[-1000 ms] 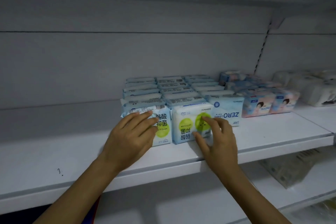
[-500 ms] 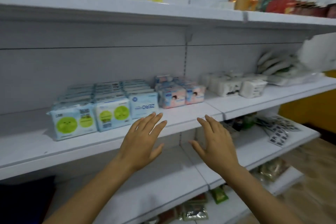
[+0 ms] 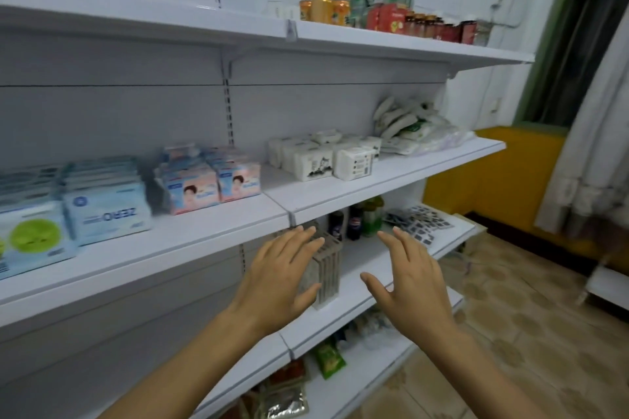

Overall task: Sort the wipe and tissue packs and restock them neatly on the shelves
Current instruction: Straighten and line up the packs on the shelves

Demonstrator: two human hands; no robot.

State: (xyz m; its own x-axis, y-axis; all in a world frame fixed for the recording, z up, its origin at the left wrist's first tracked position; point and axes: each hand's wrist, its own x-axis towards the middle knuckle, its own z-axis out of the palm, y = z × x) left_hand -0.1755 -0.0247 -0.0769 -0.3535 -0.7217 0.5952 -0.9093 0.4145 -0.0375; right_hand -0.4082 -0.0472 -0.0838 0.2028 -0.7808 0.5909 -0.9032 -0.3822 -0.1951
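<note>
Blue wipe packs (image 3: 105,214) stand in rows at the left of the middle shelf (image 3: 218,231), some with green circles (image 3: 30,238). Pink-and-blue packs (image 3: 207,180) sit right of them. White tissue packs (image 3: 320,160) stand further right, and a loose heap of white packs in plastic (image 3: 415,129) lies at the shelf's right end. My left hand (image 3: 279,279) and my right hand (image 3: 408,279) hover in front of the shelves below that shelf, fingers straight and spread, holding nothing.
The top shelf carries drink cans and bottles (image 3: 384,0). The lower shelf holds a grey pack (image 3: 326,269), dark bottles (image 3: 357,218) and blister cards (image 3: 422,221). Snack bags (image 3: 326,357) lie on the bottom shelf. A yellow cabinet (image 3: 493,180) and curtain (image 3: 592,146) stand at right.
Both hands have come off the blue wipe packs and pulled back from the shelf. The view has swung right and widened, showing the right half of the shelving.
</note>
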